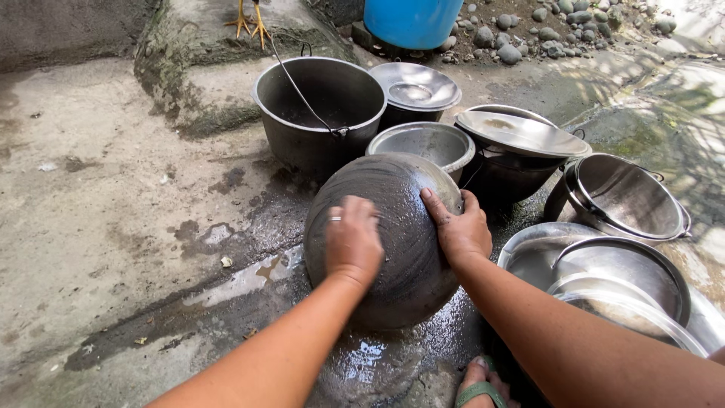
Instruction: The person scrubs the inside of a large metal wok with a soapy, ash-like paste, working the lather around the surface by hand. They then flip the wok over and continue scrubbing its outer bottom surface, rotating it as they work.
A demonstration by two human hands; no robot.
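While both hands are working on it, the sooty pot is lying tipped on its side on the wet concrete ground, its rounded, blackened bottom facing the camera and its rim pointing away. The left hand, wearing a ring, is pressing knuckles-up against the pot's bottom with fingers curled under; whether it is clutching anything beneath the palm cannot be told. The right hand is gripping the pot's upper right edge, fingers spread over the curve and thumb hooked near the rim.

Just behind the pot, a steel bowl is standing upright, touching or nearly touching it. A dark bucket with a wire handle is sitting to the rear left, and a lidded pot behind the bowl. To the right, another black pot is carrying a flat lid, and a tilted pan is leaning beyond it. A wide basin holding more pans is lying at the near right. A sandalled foot is showing at the bottom edge. A blue drum is standing at the top.
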